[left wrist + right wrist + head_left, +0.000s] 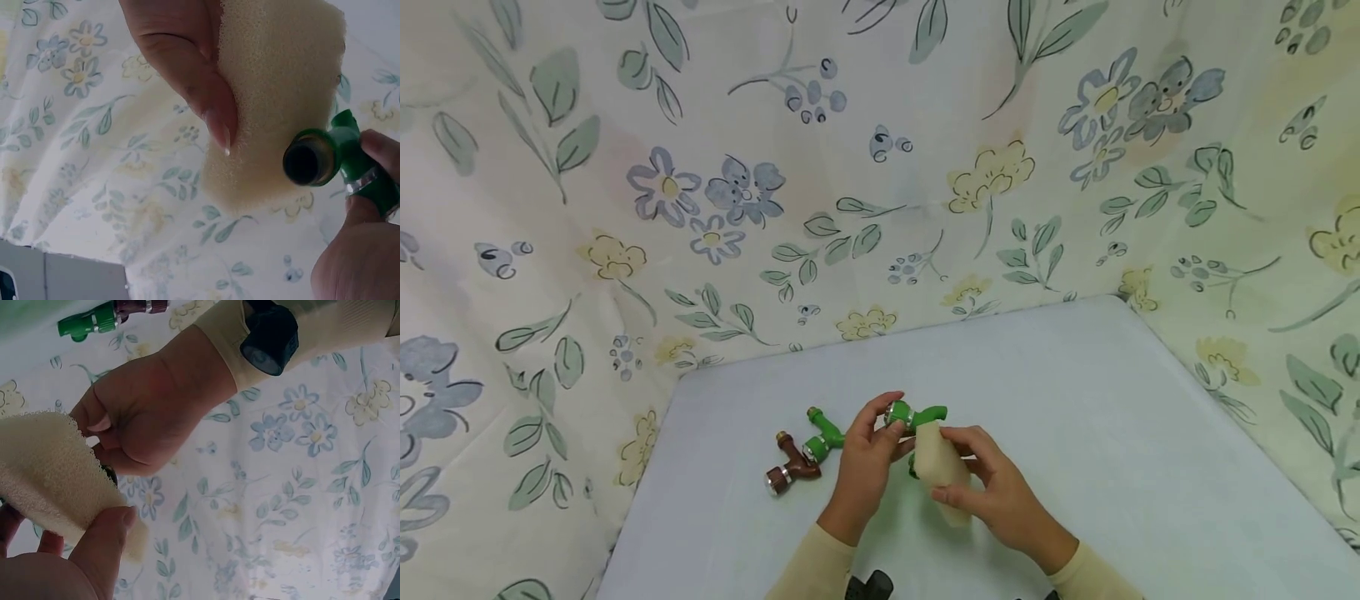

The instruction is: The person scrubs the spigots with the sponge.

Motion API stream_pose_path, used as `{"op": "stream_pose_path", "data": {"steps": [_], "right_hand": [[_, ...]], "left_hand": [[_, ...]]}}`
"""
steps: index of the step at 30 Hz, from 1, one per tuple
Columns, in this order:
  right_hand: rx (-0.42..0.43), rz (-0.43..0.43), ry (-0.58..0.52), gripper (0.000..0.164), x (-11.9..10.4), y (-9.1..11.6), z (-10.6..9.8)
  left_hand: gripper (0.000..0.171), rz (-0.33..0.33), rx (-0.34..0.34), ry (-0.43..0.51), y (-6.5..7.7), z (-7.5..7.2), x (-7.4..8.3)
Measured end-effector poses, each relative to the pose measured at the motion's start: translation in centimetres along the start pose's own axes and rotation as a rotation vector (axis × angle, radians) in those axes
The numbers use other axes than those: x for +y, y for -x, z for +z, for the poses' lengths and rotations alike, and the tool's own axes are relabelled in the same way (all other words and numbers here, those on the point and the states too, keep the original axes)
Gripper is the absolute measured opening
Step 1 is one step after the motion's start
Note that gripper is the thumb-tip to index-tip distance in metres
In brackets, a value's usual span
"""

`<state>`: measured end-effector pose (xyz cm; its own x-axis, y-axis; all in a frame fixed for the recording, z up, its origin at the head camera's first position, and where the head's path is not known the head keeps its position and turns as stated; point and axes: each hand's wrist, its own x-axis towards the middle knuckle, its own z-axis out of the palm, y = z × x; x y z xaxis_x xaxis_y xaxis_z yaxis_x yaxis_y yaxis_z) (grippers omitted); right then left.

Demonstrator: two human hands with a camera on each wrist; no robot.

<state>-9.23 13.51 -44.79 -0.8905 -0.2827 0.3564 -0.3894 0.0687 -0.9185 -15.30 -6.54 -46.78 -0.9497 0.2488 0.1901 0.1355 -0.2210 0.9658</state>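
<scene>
Held in my left hand (863, 467) is a green plastic tap (934, 413), its silver-ringed knob end between thumb and fingers. The left wrist view shows the tap's round open end beside the sponge. My right hand (996, 492) grips a cream-coloured porous sponge (942, 471), thumb on one side and fingers on the other. The sponge is right up at the tap; whether they touch I cannot tell. In the right wrist view the sponge hides most of the tap and the left fingertips.
Left of my left hand, another green tap (824, 437) and a brown tap (793, 467) lie close together on the white table (1037, 375). Floral cloth (865, 250) hangs behind and at the sides. A dark wrist camera (270, 340) sits on the left sleeve.
</scene>
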Motion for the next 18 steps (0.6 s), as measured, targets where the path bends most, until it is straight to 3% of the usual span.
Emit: {"op": "stream_pose_path", "data": {"steps": [9, 18], "right_hand": [[0.054, -0.11, 0.007, 0.06, -0.7, -0.4, -0.4], [0.134, -0.023, 0.057, 0.061, -0.7, -0.9, -1.3]], "left_hand": [[0.039, -0.025, 0.004, 0.132, -0.1, -0.1, -0.1], [0.041, -0.058, -0.034, 0.206, 0.2, 0.1, 0.0]]}}
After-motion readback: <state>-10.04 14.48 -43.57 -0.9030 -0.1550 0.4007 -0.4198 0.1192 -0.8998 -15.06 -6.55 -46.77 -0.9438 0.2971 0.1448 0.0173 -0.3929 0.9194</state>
